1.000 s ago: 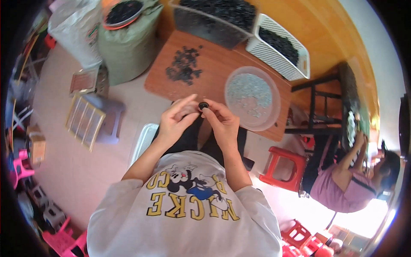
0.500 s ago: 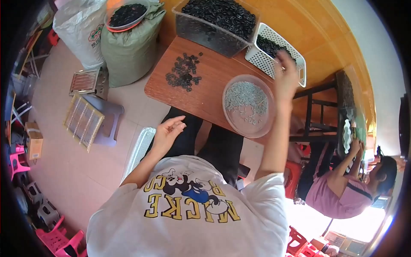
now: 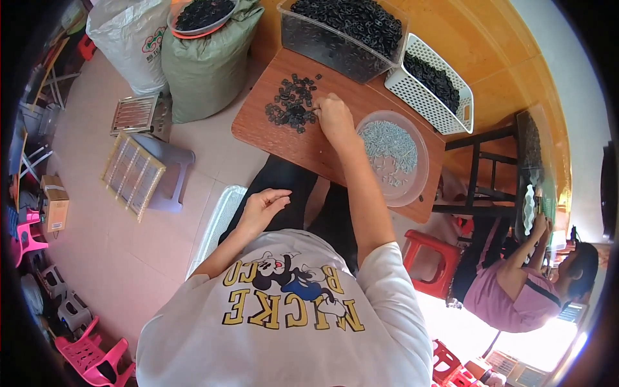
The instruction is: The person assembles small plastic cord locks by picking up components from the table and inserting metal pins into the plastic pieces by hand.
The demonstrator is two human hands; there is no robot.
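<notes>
My right hand [image 3: 336, 120] reaches over the brown table, its fingers curled together at the right edge of a loose pile of small black plastic pieces [image 3: 284, 113]. Whatever its fingertips hold is hidden. Above my lap is my left hand [image 3: 263, 209], thumb and fingers drawn together; I cannot make out anything between them. Beside my right forearm stands a round clear tub [image 3: 422, 174] with many small silvery metal pins or screws. A white perforated basket [image 3: 422, 103] and a large clear bin [image 3: 335, 58], both holding black pieces, stand along the far side.
The wooden table [image 3: 258, 132] spans the space before my knees. Left of it are a green sack [image 3: 203, 77] topped by a bowl of black parts, a white sack [image 3: 126, 42] and a framed rack [image 3: 129, 171]. At right, a person [image 3: 516, 284] works near a red stool [image 3: 432, 261].
My right hand has moved left from the white basket, across the table, to the pile of black pieces. My left hand stays over my lap, its fingers drawn closer together.
</notes>
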